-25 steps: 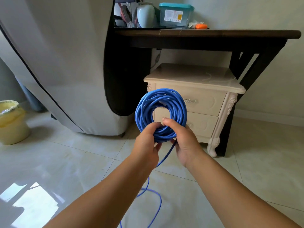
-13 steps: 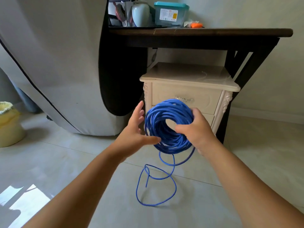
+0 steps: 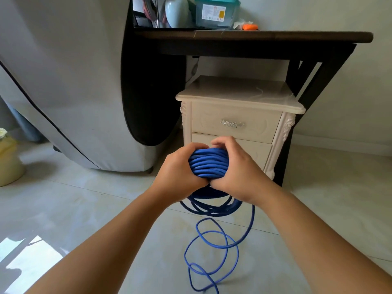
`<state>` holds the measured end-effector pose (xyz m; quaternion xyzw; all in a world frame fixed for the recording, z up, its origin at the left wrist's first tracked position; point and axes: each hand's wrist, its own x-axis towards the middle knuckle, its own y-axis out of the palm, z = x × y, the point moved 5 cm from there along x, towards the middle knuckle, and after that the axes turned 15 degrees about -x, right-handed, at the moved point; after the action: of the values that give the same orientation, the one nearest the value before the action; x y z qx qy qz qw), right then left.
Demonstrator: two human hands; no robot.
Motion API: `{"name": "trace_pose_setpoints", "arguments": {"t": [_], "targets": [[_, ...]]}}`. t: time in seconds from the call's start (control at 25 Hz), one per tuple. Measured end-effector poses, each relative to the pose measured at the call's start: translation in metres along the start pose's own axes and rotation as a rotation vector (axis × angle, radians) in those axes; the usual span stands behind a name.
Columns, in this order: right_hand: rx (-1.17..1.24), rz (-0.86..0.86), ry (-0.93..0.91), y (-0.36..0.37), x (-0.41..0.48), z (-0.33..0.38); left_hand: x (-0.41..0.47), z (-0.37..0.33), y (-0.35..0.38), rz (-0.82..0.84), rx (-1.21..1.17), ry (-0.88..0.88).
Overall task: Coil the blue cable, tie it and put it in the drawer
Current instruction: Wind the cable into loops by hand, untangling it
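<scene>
The blue cable (image 3: 209,164) is wound into a thick coil, held edge-on in front of me. My left hand (image 3: 178,170) grips its left side and my right hand (image 3: 235,172) grips its right side, fingers curled over the top. Lower loops of the coil hang below my hands, and a loose tail lies in loops on the floor. Behind the coil stands a cream nightstand (image 3: 239,96) with its top drawer (image 3: 235,124) closed; the lower drawer is partly hidden by my hands.
A dark table (image 3: 254,37) stands over the nightstand, carrying a teal-lidded box (image 3: 216,11) and a pale jar (image 3: 176,11). A large grey covered object (image 3: 63,81) fills the left. A yellow bin (image 3: 8,160) sits at the far left on the tiled floor.
The coil has turned from facing me to edge-on and sits lower. My left hand, open half a second ago, has closed on it. More loose cable now lies on the floor.
</scene>
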<state>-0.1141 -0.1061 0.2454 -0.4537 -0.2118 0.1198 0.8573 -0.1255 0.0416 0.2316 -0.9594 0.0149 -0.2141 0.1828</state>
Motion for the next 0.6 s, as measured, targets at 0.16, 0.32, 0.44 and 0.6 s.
{"name": "trace_pose_setpoints", "arguments": {"t": [0.16,0.32,0.44,0.6], "targets": [[0.220,-0.018,0.072,-0.004,0.000,-0.006,0.000,0.005,-0.005,-0.066,-0.146,-0.182],[0.311,-0.045,0.115,-0.007,-0.002,-0.013,0.004,0.015,-0.014,-0.227,-0.374,-0.336],[0.425,-0.034,0.232,0.007,-0.002,-0.020,0.004,0.026,-0.021,-0.323,-0.544,-0.433],[0.861,0.026,0.368,0.027,0.005,-0.026,-0.004,0.028,-0.006,-0.283,-0.769,-0.521]]}}
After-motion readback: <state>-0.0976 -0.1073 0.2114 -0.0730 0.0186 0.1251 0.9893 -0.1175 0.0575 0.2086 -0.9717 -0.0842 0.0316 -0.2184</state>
